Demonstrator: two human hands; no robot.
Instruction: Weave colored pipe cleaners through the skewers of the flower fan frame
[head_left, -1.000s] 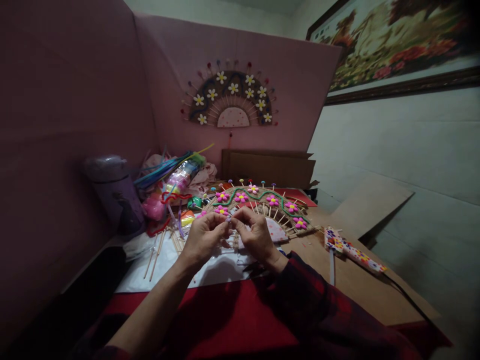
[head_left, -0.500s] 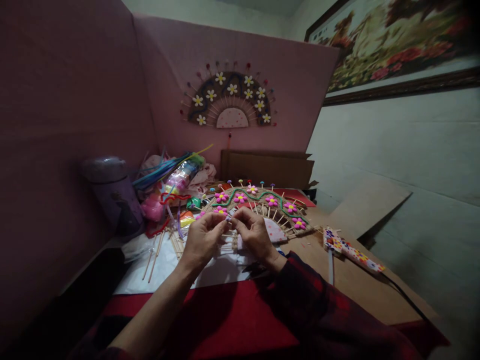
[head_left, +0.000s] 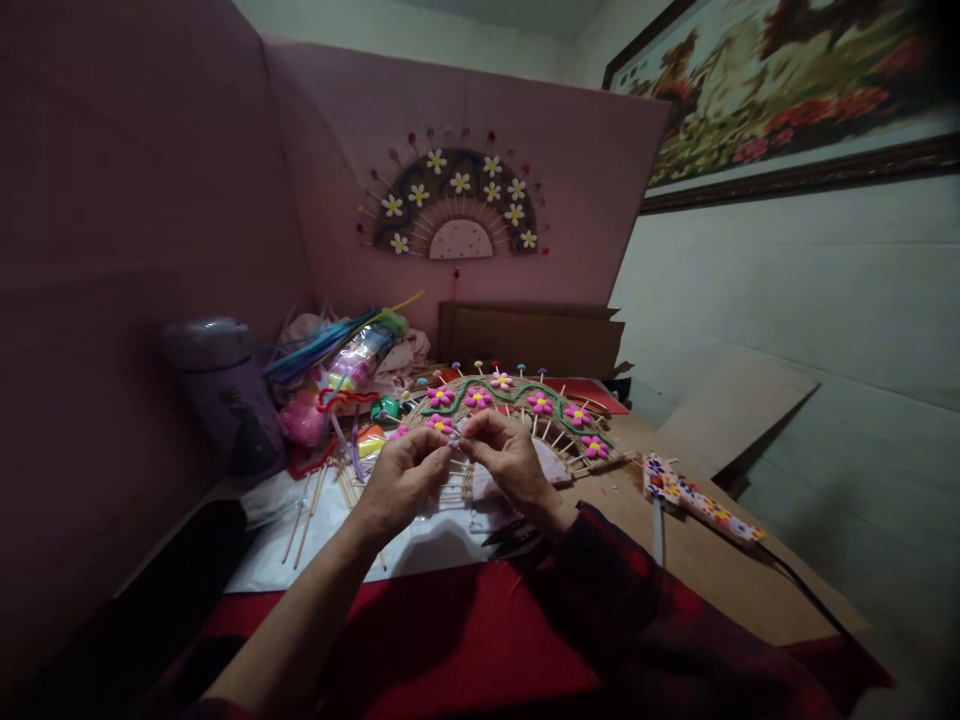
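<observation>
I'm seeing the left hand [head_left: 405, 478] and right hand [head_left: 511, 462] pinching a small pale piece [head_left: 454, 438]; they're apparently shaping it; the next move is probably calling for gentle pressure.

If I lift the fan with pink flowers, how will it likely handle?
The fan with pink flowers is probably light for its size, being thin sticks and what looks like twine. It likely flexes little, since the sticks spread through it like ribs. The coloured knobs along its outer edge sit on slender ends, so they may snag.
</observation>
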